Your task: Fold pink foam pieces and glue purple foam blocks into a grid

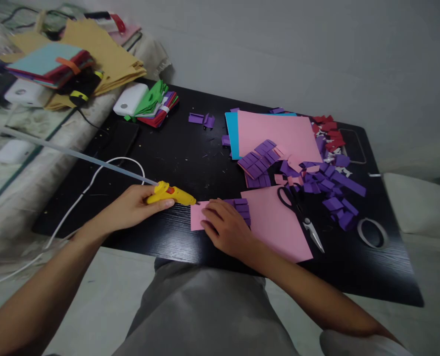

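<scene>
My left hand [138, 205] is closed around a yellow hot glue gun [177, 195], a long clear glue stick [74, 152] trailing out of its back. Its nozzle tip is at the upper edge of a small pink paper strip [196, 217]. Fingers apart, my right hand [227, 225] lies on that strip and covers its middle. Purple slitted paper pieces [243, 210] show at the right end of the strip, beyond my fingers. Beneath my right wrist is part of a larger pink sheet [275, 222].
Black-handled scissors [301, 212] rest on the pink sheet's right side. Purple scraps [319, 180], stacked pink paper [275, 131] and a tape roll [371, 234] lie to the right. A white cable [89, 188] loops at left, near bundled coloured paper [158, 106].
</scene>
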